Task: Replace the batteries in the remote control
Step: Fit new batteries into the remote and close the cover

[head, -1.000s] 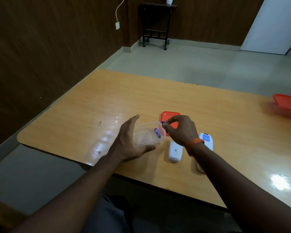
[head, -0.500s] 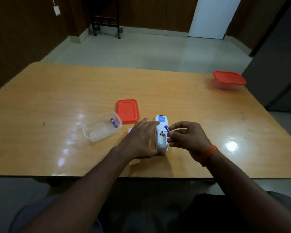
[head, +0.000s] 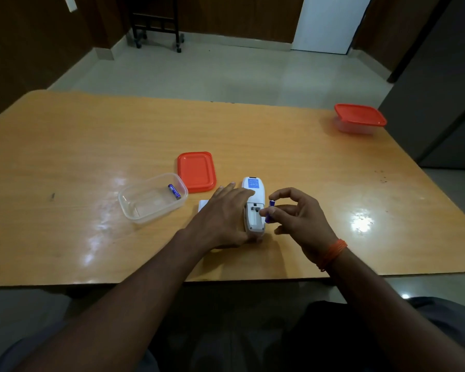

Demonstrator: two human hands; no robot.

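Here, the remote control (head: 253, 208) lies face-down near the table's (head: 65, 146) near edge, its open battery bay showing empty at the near end. My left hand (head: 220, 218) rests flat against the remote's left side, fingers extended, steadying it without gripping. My right hand (head: 295, 213) pinches a small blue battery (head: 269, 214) between thumb and fingertips, just beside the bay's right rim; the remaining fingers curl loosely. I judge the step in hand to be seating this first cell. To do it well, I would match the battery's flat end to the spring contact, tilt that end in first, press against the spring, then lower the other end until it sits flush, keeping the left hand firm so the casing cannot slide. Left of the remote, a clear container (head: 153, 197) holds a second blue battery (head: 174, 191); its orange lid (head: 196, 171) lies just beyond. A closed orange-lidded box (head: 359, 118) stands at the far right.
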